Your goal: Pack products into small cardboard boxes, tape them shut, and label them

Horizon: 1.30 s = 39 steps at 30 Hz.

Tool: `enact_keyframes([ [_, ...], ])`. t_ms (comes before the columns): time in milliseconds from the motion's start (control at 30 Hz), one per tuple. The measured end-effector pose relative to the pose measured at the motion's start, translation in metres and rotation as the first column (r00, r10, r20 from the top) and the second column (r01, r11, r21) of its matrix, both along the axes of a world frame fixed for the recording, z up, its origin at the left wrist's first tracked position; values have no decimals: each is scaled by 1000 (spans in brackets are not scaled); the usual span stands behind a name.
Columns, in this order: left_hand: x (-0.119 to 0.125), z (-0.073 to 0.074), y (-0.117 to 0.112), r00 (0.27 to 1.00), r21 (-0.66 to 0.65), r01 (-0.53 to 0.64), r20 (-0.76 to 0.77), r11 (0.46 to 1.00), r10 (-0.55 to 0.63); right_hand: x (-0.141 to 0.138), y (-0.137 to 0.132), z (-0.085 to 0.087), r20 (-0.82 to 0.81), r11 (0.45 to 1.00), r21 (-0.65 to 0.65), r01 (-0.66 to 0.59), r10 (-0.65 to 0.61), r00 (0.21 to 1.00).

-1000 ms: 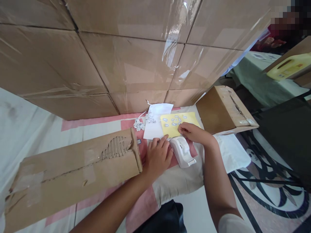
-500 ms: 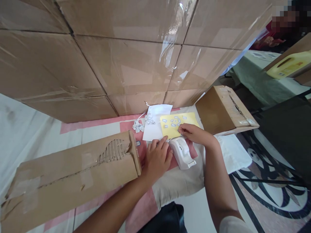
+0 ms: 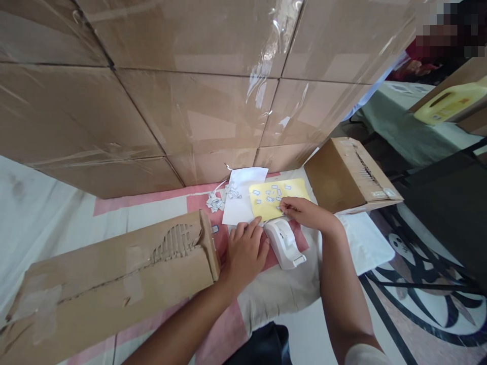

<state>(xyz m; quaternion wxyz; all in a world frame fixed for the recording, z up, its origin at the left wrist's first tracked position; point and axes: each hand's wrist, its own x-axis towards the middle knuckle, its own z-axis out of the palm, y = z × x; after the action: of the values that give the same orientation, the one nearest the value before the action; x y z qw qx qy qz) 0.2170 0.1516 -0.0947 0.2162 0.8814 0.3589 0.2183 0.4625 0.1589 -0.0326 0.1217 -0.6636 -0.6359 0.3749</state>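
My left hand [image 3: 245, 249] lies flat on the cloth with its fingers stretched out, the fingertips touching the lower edge of a white sheet [image 3: 239, 203]. My right hand [image 3: 302, 211] rests on the near edge of a yellow sheet [image 3: 276, 195] that carries several small blue-edged stickers; its fingers are pinched together at one sticker. A white label maker [image 3: 283, 242] lies between the two hands. A small heap of paper scraps [image 3: 215, 202] sits left of the white sheet.
A wall of taped cardboard boxes [image 3: 182, 86] rises behind the sheets. A long torn box [image 3: 110, 284] lies at my left. An open box [image 3: 350, 175] stands at the right. Farther right are a green-covered table [image 3: 403, 126] and a yellow container [image 3: 451, 101].
The view has tilted slightly. My right hand's fingertips drew together on a sticker at the yellow sheet's edge. My left hand stayed flat in place.
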Motion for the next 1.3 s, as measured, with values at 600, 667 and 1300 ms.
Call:
enact_keyframes([
  [600, -1, 0, 0, 1000, -9, -2, -22, 1000, 2, 3, -2, 1, -48, 999, -13, 41, -41, 998],
  [667, 0, 2, 0, 1000, -18, -7, -28, 1000, 6, 4, -3, 1, -49, 999, -14, 38, -38, 998],
  [1300, -1, 1, 0, 999, -26, -19, -50, 999, 17, 6, -2, -4, -44, 999, 8, 34, -34, 998],
])
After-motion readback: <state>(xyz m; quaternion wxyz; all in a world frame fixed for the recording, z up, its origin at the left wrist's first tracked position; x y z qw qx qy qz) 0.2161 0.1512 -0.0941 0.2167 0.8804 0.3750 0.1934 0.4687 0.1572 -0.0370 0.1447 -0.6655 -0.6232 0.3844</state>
